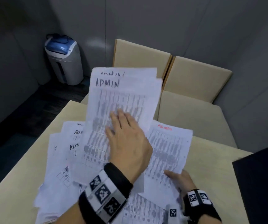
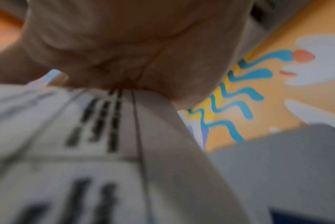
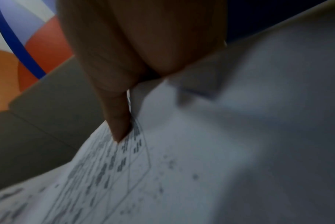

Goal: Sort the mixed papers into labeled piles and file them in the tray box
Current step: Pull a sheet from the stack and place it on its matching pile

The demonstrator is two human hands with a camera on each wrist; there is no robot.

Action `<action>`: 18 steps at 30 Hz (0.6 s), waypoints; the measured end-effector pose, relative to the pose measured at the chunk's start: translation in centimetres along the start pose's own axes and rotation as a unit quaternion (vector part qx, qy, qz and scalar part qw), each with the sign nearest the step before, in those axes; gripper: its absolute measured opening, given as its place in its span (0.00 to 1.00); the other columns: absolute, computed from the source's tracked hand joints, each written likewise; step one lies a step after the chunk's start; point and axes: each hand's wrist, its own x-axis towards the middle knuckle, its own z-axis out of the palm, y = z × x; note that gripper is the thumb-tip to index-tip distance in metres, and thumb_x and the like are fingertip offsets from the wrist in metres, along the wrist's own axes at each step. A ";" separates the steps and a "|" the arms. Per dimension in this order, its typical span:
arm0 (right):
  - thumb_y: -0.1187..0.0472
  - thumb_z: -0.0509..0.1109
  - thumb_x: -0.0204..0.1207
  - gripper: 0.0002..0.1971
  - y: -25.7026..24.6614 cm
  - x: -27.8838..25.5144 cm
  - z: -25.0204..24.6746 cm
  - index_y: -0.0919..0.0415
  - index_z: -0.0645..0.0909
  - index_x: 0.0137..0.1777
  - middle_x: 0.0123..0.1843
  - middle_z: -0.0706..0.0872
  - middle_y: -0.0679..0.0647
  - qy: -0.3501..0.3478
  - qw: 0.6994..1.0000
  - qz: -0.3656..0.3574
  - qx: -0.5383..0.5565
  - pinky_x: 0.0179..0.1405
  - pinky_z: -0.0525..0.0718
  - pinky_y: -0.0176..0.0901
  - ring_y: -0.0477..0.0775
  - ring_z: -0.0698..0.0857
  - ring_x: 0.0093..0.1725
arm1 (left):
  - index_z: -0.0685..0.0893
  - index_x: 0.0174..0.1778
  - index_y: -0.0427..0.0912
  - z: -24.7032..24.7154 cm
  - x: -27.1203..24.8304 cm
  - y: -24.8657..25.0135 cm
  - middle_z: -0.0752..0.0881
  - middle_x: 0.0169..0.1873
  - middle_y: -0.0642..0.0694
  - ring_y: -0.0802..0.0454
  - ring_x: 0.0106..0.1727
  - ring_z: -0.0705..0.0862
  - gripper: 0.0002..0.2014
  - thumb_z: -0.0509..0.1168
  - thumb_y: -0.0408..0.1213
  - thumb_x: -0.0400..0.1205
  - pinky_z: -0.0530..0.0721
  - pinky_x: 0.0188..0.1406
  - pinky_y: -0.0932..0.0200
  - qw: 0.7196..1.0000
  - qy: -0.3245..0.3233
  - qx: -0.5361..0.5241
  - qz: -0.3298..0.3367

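Several white printed sheets lie spread on the beige table (image 1: 22, 178). A stack headed "ADMIN" in black (image 1: 123, 94) reaches past the table's far edge, over the open cardboard box (image 1: 189, 115). My left hand (image 1: 126, 136) lies flat on this stack, fingers straight; the left wrist view shows the palm (image 2: 134, 45) resting on blurred print (image 2: 67, 166). To the right lies a sheet headed in red (image 1: 168, 146). My right hand (image 1: 176, 177) pinches its near corner, with a finger (image 3: 116, 113) on top of the paper (image 3: 163, 174). More "ADMIN" sheets (image 1: 62, 159) fan out at the left.
The box's flaps (image 1: 197, 75) stand up against the grey wall behind it. A grey and blue paper shredder (image 1: 64, 60) sits on the floor at the far left. A dark flat object (image 1: 262, 183) covers the table's right corner. More printed sheets (image 1: 143, 210) lie near me.
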 end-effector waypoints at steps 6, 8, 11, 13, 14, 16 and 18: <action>0.46 0.66 0.82 0.20 0.4 0.0 1.8 0.61 0.83 0.63 0.53 0.92 0.59 -0.014 0.990 0.024 0.138 0.52 0.88 0.47 0.55 0.92 0.52 | 0.41 0.83 0.24 14.7 -0.2 1.5 0.43 0.83 0.25 0.28 0.85 0.45 0.48 0.50 0.63 0.84 0.55 0.83 0.34 0.959 -0.283 0.004 -0.004; 0.32 0.59 0.79 0.34 0.6 0.3 1.5 0.59 0.82 0.70 0.65 0.87 0.62 -0.064 0.970 0.075 0.221 0.69 0.79 0.59 0.62 0.86 0.65 | 0.40 0.85 0.32 16.8 -0.7 0.6 0.41 0.85 0.33 0.35 0.86 0.49 0.58 0.49 0.76 0.76 0.57 0.83 0.38 0.924 -0.377 -0.059 -0.009; 0.31 0.67 0.74 0.35 1.1 1.2 0.8 0.54 0.81 0.72 0.68 0.85 0.58 -0.066 0.975 0.084 0.195 0.74 0.72 0.62 0.62 0.83 0.69 | 0.56 0.85 0.42 17.4 -0.2 -2.9 0.59 0.85 0.44 0.46 0.82 0.64 0.50 0.56 0.74 0.76 0.66 0.80 0.47 0.943 -0.270 -0.191 -0.026; 0.45 0.78 0.71 0.29 1.6 1.9 0.5 0.57 0.82 0.69 0.63 0.89 0.52 -0.032 0.991 0.035 0.125 0.68 0.76 0.53 0.53 0.86 0.63 | 0.67 0.78 0.41 17.2 1.5 -6.9 0.72 0.75 0.44 0.47 0.74 0.72 0.38 0.63 0.64 0.79 0.72 0.73 0.48 0.975 -0.086 -0.189 -0.082; 0.52 0.79 0.71 0.24 1.7 2.2 0.5 0.59 0.84 0.67 0.60 0.90 0.51 -0.018 0.994 0.014 0.104 0.66 0.79 0.52 0.52 0.87 0.61 | 0.69 0.76 0.39 17.1 2.3 -9.1 0.74 0.72 0.42 0.44 0.72 0.73 0.37 0.65 0.62 0.78 0.74 0.70 0.46 0.977 -0.033 -0.165 -0.134; 0.61 0.79 0.71 0.18 1.7 2.3 1.1 0.60 0.85 0.62 0.59 0.91 0.56 0.004 0.998 0.000 0.068 0.66 0.81 0.56 0.56 0.89 0.58 | 0.67 0.76 0.34 17.0 3.7 -12.7 0.71 0.73 0.36 0.39 0.73 0.70 0.42 0.68 0.62 0.77 0.75 0.69 0.42 0.958 -0.037 -0.153 -0.239; 0.58 0.82 0.67 0.21 2.3 3.4 1.8 0.58 0.83 0.60 0.61 0.89 0.59 0.052 0.999 -0.010 0.001 0.64 0.81 0.54 0.56 0.87 0.56 | 0.62 0.79 0.32 17.4 4.3 -14.2 0.65 0.76 0.34 0.37 0.78 0.64 0.47 0.67 0.65 0.75 0.73 0.72 0.39 0.943 -0.109 -0.157 -0.273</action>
